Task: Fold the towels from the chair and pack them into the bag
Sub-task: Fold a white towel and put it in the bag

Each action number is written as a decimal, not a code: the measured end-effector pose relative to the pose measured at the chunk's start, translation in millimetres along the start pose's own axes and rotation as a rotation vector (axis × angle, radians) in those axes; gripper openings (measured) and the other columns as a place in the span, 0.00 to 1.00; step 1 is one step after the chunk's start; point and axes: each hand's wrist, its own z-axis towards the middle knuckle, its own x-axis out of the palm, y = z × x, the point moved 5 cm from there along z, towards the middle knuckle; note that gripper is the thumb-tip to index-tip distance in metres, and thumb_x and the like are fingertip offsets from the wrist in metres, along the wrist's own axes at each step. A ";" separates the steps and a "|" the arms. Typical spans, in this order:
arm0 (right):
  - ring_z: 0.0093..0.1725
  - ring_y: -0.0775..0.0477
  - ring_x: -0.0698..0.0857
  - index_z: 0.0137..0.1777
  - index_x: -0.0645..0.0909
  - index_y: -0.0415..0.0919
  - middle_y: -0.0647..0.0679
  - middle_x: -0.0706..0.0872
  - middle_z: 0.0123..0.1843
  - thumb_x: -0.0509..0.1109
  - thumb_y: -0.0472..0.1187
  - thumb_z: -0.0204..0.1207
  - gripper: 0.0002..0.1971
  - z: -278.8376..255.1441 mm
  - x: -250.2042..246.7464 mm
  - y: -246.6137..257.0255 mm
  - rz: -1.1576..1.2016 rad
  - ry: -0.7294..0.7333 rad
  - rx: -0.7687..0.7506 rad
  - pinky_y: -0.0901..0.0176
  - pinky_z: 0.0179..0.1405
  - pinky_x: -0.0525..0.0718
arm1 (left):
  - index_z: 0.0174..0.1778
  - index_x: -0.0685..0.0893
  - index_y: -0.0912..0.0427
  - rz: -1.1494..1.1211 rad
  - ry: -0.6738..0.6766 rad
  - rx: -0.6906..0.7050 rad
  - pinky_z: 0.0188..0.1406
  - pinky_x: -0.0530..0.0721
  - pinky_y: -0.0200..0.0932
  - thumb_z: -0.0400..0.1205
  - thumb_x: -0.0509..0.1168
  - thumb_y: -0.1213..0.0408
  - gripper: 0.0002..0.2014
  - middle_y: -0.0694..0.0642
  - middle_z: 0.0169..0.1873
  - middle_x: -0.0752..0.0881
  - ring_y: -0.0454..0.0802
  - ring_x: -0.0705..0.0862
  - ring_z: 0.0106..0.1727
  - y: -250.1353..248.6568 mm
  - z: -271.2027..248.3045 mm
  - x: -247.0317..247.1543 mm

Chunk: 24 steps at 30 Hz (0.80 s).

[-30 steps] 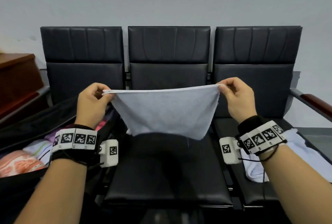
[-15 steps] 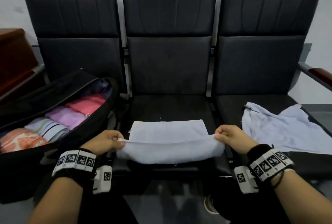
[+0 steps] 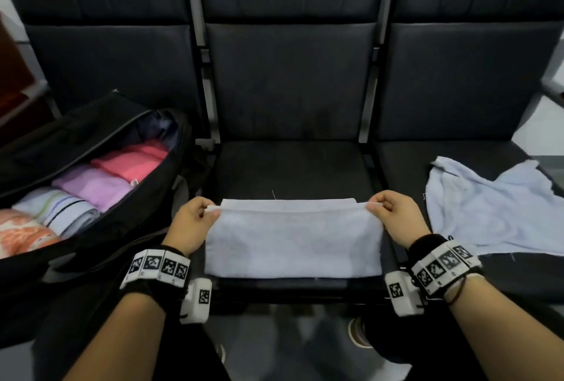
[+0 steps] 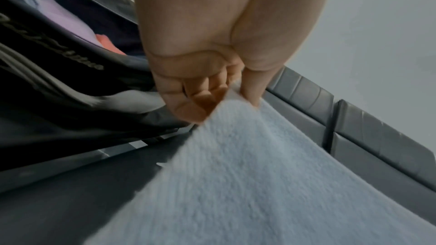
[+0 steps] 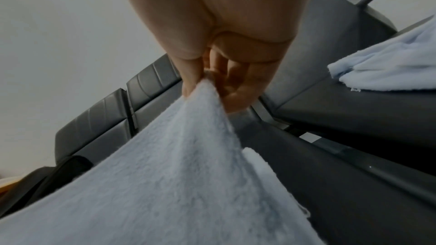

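A pale blue towel (image 3: 293, 243) lies on the middle seat (image 3: 290, 167) of a black three-seat bench, folded over on itself, its near fold at the seat's front edge. The left hand (image 3: 190, 223) pinches the upper layer's left corner between thumb and curled fingers (image 4: 198, 98); the right hand (image 3: 393, 215) pinches the right corner in the same manner, thumb against curled fingers (image 5: 235, 81). The held edge is stretched straight between the two hands, slightly above the lower layer, whose far edge shows just behind it.

On the right seat, a second pale blue towel (image 3: 494, 215) lies unfolded and rumpled, well apart from the first.

On the left seat stands an open black bag (image 3: 91, 136). It holds a row of folded towels: a pink towel (image 3: 131, 161), a lilac towel (image 3: 91, 185), a white striped towel (image 3: 58, 209) and an orange patterned towel (image 3: 21, 234). Both wrists carry bands with black-and-white markers.
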 end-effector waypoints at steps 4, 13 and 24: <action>0.32 0.64 0.82 0.36 0.84 0.50 0.57 0.86 0.30 0.74 0.40 0.76 0.08 18.8 5.9 -8.9 -0.042 -0.045 0.050 0.68 0.31 0.74 | 0.41 0.83 0.52 0.101 -0.072 0.023 0.33 0.76 0.36 0.81 0.71 0.65 0.05 0.49 0.31 0.84 0.42 0.79 0.32 3.1 23.4 13.3; 0.46 0.49 0.86 0.49 0.83 0.47 0.54 0.86 0.38 0.72 0.41 0.78 0.02 64.0 31.3 -24.8 -0.116 0.014 0.160 0.65 0.41 0.75 | 0.51 0.83 0.50 0.130 -0.029 -0.122 0.45 0.84 0.48 0.84 0.66 0.62 0.04 0.53 0.39 0.87 0.58 0.86 0.45 18.0 68.6 39.9; 0.46 0.45 0.83 0.51 0.78 0.44 0.53 0.82 0.43 0.75 0.47 0.75 0.10 6.3 65.0 -77.2 -0.229 0.174 0.392 0.58 0.41 0.75 | 0.49 0.84 0.49 0.333 0.132 -0.277 0.58 0.82 0.50 0.78 0.69 0.67 0.08 0.61 0.56 0.79 0.61 0.84 0.53 53.2 11.1 53.1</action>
